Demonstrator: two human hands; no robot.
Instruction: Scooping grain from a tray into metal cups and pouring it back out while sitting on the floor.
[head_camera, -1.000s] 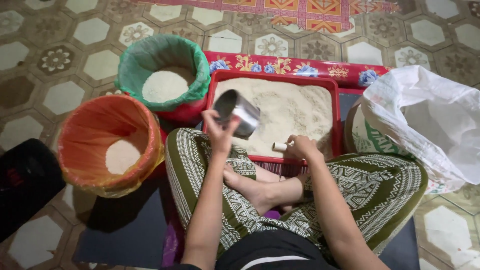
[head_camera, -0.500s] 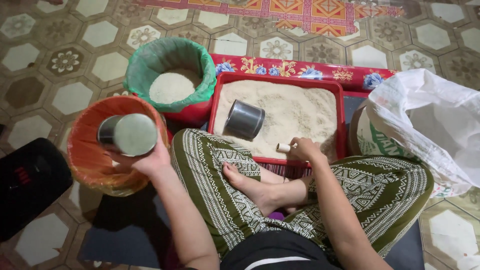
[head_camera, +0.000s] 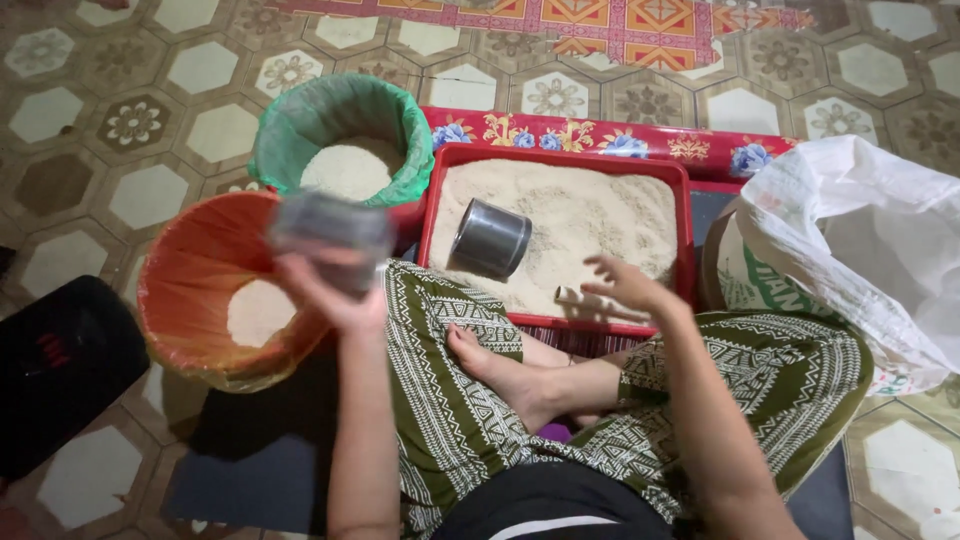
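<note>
My left hand (head_camera: 338, 290) grips a metal cup (head_camera: 330, 225), blurred by motion, over the near right rim of the orange basket (head_camera: 185, 300), which holds pale grain. My right hand (head_camera: 628, 287) hovers with fingers spread over the near edge of the red tray (head_camera: 560, 155), holding nothing. A small pale piece (head_camera: 570, 297) lies on the grain just left of its fingers. A second metal cup (head_camera: 490, 240) lies on its side in the tray's pale grain. I sit cross-legged in green patterned trousers behind the tray.
A green basket (head_camera: 340, 125) with pale grain stands behind the orange one, touching the tray's left corner. A white sack (head_camera: 860, 240) sits open at the right. A black object (head_camera: 55, 370) lies on the tiled floor at the left.
My left hand took the cup from above the tray out over the orange basket and now swings it back to the right. My right hand lifted off the tray edge and spread its fingers.
</note>
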